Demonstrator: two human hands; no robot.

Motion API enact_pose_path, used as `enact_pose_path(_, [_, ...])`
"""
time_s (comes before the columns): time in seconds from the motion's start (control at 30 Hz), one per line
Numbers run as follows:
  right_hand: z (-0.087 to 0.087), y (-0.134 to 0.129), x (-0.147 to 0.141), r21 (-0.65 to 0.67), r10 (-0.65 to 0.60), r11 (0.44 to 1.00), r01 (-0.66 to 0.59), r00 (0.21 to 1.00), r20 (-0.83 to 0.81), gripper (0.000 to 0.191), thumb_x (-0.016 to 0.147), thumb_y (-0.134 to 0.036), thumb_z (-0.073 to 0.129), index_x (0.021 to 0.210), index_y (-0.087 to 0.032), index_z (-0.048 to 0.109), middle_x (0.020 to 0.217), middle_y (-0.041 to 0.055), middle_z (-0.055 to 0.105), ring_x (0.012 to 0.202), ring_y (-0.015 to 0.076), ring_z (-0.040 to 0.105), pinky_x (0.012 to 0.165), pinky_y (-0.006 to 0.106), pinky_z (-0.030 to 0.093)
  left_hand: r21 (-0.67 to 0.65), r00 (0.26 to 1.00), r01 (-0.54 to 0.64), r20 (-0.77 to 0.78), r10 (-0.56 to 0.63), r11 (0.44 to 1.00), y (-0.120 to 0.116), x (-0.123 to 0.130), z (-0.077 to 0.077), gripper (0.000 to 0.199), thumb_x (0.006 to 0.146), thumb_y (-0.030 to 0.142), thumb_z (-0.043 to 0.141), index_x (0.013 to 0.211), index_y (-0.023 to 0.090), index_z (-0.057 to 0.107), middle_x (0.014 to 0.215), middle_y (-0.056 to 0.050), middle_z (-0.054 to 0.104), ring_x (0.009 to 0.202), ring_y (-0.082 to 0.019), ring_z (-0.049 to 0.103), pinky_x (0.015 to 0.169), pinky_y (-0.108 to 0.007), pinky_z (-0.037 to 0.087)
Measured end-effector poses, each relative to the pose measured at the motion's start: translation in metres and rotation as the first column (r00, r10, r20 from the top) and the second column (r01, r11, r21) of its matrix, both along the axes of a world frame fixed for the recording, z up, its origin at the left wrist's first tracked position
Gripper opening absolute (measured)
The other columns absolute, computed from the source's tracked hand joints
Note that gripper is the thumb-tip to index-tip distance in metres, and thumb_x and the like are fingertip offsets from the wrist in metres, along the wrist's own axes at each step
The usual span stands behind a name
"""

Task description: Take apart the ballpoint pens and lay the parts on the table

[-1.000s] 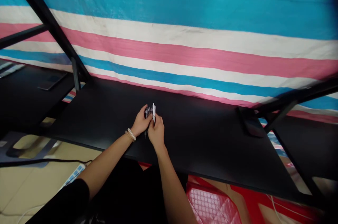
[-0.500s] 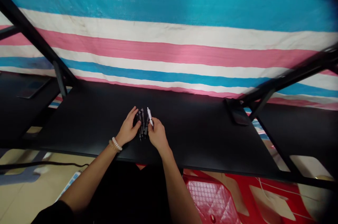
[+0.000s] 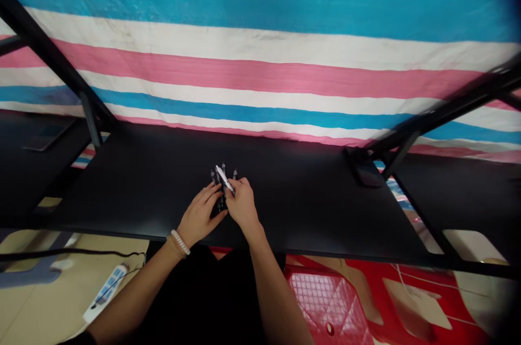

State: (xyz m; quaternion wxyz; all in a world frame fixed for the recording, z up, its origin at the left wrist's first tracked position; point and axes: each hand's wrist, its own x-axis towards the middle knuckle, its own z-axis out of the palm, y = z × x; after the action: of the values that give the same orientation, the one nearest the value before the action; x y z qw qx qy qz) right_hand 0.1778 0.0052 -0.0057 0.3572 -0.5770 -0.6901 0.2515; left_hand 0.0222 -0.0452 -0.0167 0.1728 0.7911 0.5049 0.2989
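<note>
Several dark pens (image 3: 213, 176) lie loosely side by side on the black table, partly covered by my hands. My right hand (image 3: 242, 203) is closed around a white pen (image 3: 224, 177), which tilts up and to the left across the dark ones. Over the lower left part of the pens rests my left hand (image 3: 202, 210), with its fingers stretched out and its thumb apart. It touches the pens but does not visibly grip any. A pale beaded bracelet (image 3: 180, 242) is on the left wrist.
A dark phone-like object (image 3: 368, 174) lies at the right of the black table (image 3: 301, 198). Striped sheeting (image 3: 260, 76) hangs behind. Below are a red plastic stool (image 3: 328, 301) and, on the floor, a white power strip (image 3: 106, 293).
My left hand has moved down toward me and lies flatter over the pens. The white pen has swung left over the dark pens, which are now spread a little differently.
</note>
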Motion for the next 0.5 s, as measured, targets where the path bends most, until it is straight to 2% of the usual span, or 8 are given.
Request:
enact_pose_path(0.13, [0.003,0.0,-0.007,-0.01,-0.027,1.0,0.028,0.999,0.034,0.036,0.082,-0.011,0.057,0.116,-0.017,0.067,0.089,0.007,0.062,0.087,0.0253,0.062,0.087,0.043,0.054,0.029,0.999,-0.037,-0.013,0.037,0.999,-0.001,0.003,0.004,0.035,0.095,0.028,0.056,0.129,0.021,0.061,0.146,-0.013,0.056,0.142,-0.031,0.047,0.117,-0.052,0.043])
enact_pose_path(0.3, [0.001,0.003,-0.018,0.016,-0.042,0.999,0.041,0.999,0.033,0.028,0.082,-0.011,0.056,0.108,-0.018,0.067,0.091,0.0076,0.061,0.081,0.0233,0.061,0.081,0.041,0.055,0.021,0.997,-0.058,-0.046,0.058,0.998,-0.003,0.002,0.002,0.032,0.093,0.028,0.059,0.124,0.021,0.064,0.145,-0.016,0.053,0.136,-0.034,0.051,0.112,-0.052,0.047])
enact_pose_path(0.5, [-0.001,0.002,-0.018,0.031,-0.049,0.998,0.05,0.999,-0.004,0.021,0.085,-0.017,0.06,0.105,-0.017,0.068,0.096,0.009,0.061,0.08,0.0227,0.062,0.081,0.042,0.057,-0.003,0.994,-0.108,0.025,0.108,0.994,-0.004,-0.002,0.0,0.042,0.092,0.028,0.061,0.133,0.021,0.056,0.147,-0.016,0.051,0.135,-0.032,0.053,0.112,-0.05,0.048])
